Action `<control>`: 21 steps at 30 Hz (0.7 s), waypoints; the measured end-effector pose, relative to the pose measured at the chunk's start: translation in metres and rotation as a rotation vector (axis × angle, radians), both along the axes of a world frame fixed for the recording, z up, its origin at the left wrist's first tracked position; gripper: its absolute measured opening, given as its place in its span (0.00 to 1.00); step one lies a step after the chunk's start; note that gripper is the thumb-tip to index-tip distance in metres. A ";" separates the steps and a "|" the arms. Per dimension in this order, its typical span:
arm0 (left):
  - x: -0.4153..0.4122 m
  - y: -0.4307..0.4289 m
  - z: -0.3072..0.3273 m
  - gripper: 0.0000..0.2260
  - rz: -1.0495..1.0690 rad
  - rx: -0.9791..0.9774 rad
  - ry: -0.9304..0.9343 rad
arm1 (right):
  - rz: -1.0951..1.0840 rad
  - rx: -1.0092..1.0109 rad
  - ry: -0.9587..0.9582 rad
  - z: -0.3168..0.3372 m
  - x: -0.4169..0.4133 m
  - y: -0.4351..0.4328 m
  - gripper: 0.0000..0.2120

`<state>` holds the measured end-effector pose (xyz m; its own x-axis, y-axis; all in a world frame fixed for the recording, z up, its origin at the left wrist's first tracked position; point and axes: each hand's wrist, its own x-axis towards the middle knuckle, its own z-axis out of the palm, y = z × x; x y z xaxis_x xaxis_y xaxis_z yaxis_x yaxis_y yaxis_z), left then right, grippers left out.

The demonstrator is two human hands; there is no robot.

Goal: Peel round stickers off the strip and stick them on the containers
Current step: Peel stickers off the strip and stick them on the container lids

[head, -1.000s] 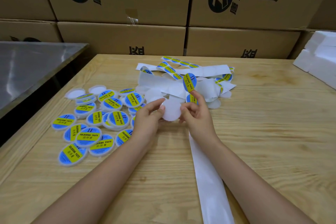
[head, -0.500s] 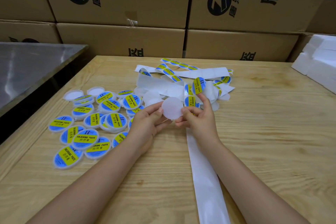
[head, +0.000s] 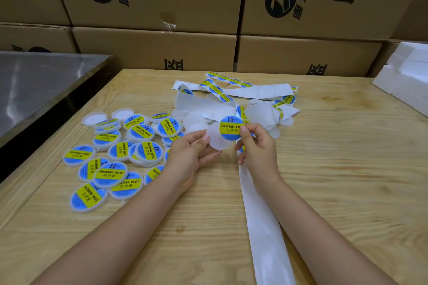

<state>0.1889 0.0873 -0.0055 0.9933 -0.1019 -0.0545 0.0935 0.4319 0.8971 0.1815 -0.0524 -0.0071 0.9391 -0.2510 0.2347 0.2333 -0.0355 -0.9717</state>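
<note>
Since a second ago, the round blue-and-yellow sticker (head: pixel 231 128) reading "Soldering Paste" has come down from above the right hand (head: pixel 257 148) and now overlaps the upper right part of the translucent white round container (head: pixel 216 143). The right hand pinches the sticker's right edge between thumb and forefinger. The left hand (head: pixel 192 152) grips the container by its left edge, thumb on top and fingers beneath. Both hands are raised just above the wooden table (head: pixel 347 192), close together near its middle. A long white backing strip (head: pixel 261 227) runs from the near edge under the right forearm to a tangled heap of strip (head: pixel 208 106) just beyond the hands, where a few stickers (head: pixel 228 81) are still on it at the far side. Some bare translucent containers (head: pixel 194 122) lie against that heap. To the left, a cluster of already labelled containers (head: pixel 111 169) is spread over the table, some overlapping. Brown cardboard boxes (head: pixel 152 48) with black printing are stacked along the far side, white foam blocks (head: pixel 407 81) sit at the far right, and a steel surface (head: pixel 41 81) lies to the far left.
</note>
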 end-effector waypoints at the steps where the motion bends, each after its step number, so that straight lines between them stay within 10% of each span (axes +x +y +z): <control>1: 0.000 0.000 0.000 0.08 -0.006 0.004 0.000 | 0.007 -0.030 0.009 0.000 0.000 0.000 0.07; 21: -0.004 -0.004 0.001 0.09 0.022 0.065 0.008 | -0.012 -0.163 0.091 -0.006 0.004 0.001 0.13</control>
